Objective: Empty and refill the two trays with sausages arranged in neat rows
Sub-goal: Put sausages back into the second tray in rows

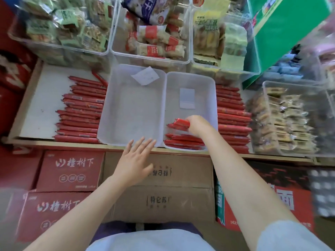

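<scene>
Two clear plastic trays stand side by side on the shelf. The left tray (pixel 116 105) holds only a paper slip (pixel 145 76). The right tray (pixel 210 91) has a white label on its floor and several red sausages (pixel 183 140) in rows at its near end. My right hand (pixel 196 125) grips a small bunch of red sausages (pixel 178 123) just above those rows. My left hand (pixel 135 163) hovers with fingers spread at the near edge of the left tray, holding nothing. Loose red sausages lie in a pile left of the trays (pixel 81 113) and another right of them (pixel 233 120).
Clear bins of packaged snacks (pixel 154 42) stand behind the trays, and another bin (pixel 290 120) sits to the right. A green box (pixel 282 33) leans at the back right. Cardboard and red cartons (pixel 161 178) are stacked below the shelf edge.
</scene>
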`<state>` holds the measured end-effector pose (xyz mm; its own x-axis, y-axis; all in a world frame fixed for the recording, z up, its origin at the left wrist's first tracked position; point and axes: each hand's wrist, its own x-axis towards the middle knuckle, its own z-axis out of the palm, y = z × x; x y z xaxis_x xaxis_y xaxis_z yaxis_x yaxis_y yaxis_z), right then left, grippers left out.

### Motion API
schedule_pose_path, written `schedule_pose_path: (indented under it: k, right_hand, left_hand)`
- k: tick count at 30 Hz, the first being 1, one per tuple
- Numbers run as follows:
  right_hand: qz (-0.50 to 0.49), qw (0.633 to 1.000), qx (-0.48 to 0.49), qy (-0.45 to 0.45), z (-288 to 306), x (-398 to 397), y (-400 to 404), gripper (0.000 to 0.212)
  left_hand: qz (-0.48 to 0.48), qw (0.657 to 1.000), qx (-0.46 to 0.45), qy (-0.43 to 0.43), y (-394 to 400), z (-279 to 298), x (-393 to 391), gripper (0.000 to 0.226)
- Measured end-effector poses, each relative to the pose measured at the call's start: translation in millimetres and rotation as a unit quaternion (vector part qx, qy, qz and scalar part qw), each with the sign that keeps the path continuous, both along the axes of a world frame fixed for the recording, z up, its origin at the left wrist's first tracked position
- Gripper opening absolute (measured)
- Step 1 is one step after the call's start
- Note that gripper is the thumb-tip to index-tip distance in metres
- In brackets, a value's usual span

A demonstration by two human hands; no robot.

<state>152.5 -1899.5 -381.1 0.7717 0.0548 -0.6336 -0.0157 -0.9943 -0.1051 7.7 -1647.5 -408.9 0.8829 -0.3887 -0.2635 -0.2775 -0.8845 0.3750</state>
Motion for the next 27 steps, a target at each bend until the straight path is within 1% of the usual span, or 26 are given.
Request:
schedule_pose_path:
  k: [2, 3, 6, 8, 9, 10, 11, 13, 14, 16, 17, 19, 21, 22, 24, 26, 27]
  right_hand:
    - [0.028, 0.998, 0.001, 0.047, -2.8, 3.1, 3.1, 0.036]
    - [0.03, 0.998, 0.011, 0.053, -3.7, 3.3, 3.3, 0.038]
    - [-0.027, 0.995, 0.091, 0.004, -9.3, -3.7, -0.1, 0.045]
    - [-0.04, 0.989, 0.142, 0.008, -11.0, -15.2, 0.5, 0.058]
    - [-0.039, 0.988, 0.15, 0.022, -13.5, -20.6, 0.4, 0.064]
    - [-0.025, 0.989, 0.14, 0.028, -15.5, -25.2, -0.7, 0.065]
    - [-0.008, 0.993, 0.119, 0.021, -17.7, -27.4, -2.6, 0.061]
    - [0.004, 0.995, 0.086, -0.04, -21.3, -29.0, -7.0, 0.051]
    - [-0.013, 0.993, 0.094, -0.077, -18.2, -30.7, -7.2, 0.048]
    - [-0.068, 0.979, 0.148, -0.121, -14.5, -31.9, -1.7, 0.044]
    - [-0.089, 0.97, 0.176, -0.138, -10.1, -31.1, 6.0, 0.042]
    - [-0.105, 0.953, 0.218, -0.184, 2.0, -27.7, 34.3, 0.037]
    - [-0.087, 0.936, 0.255, -0.225, 17.2, -24.4, 74.9, 0.033]
    - [-0.073, 0.928, 0.275, -0.24, 23.2, -23.2, 98.5, 0.031]
    - [-0.04, 0.915, 0.311, -0.253, 31.1, -22.1, 149.3, 0.029]
    - [0.008, 0.913, 0.326, -0.243, 31.9, -21.5, 201.9, 0.028]
    - [0.032, 0.916, 0.325, -0.232, 29.0, -20.7, 226.7, 0.028]
  left_hand:
    - [0.003, 1.0, 0.01, 0.013, -1.2, 1.7, 1.4, 0.081]
    - [0.007, 1.0, 0.011, 0.015, -2.5, 2.5, 2.1, 0.081]
    - [0.014, 1.0, 0.011, 0.024, -5.4, 3.6, 3.4, 0.079]
    - [0.016, 0.999, 0.014, 0.029, -5.7, 5.3, 2.6, 0.081]
    - [0.014, 0.999, 0.013, 0.031, -5.7, 6.4, 2.5, 0.081]
    - [0.012, 0.999, 0.013, 0.031, -5.7, 7.7, 2.5, 0.081]
    - [0.011, 0.999, 0.013, 0.031, -5.4, 7.9, 2.5, 0.081]
    - [0.002, 0.999, 0.005, 0.032, -4.3, 8.5, 2.2, 0.081]
    - [-0.003, 1.0, -0.008, 0.029, -2.7, 8.8, 1.8, 0.081]
    - [0.007, 0.998, -0.053, -0.018, 3.8, 10.1, 0.2, 0.077]
    - [0.031, 0.995, -0.079, -0.053, 9.9, 11.2, -1.1, 0.074]
    - [0.131, 0.978, -0.113, -0.114, 29.0, 10.9, -4.5, 0.07]
    - [0.251, 0.954, -0.105, -0.124, 58.2, 5.5, -10.6, 0.07]
    - [0.297, 0.945, -0.083, -0.11, 75.8, 0.6, -14.2, 0.071]
    - [0.347, 0.936, -0.022, -0.058, 112.3, -11.0, -21.6, 0.073]
    - [0.359, 0.933, 0.027, -0.005, 146.2, -22.6, -28.0, 0.076]
    - [0.353, 0.935, 0.037, 0.01, 161.0, -27.1, -30.1, 0.076]
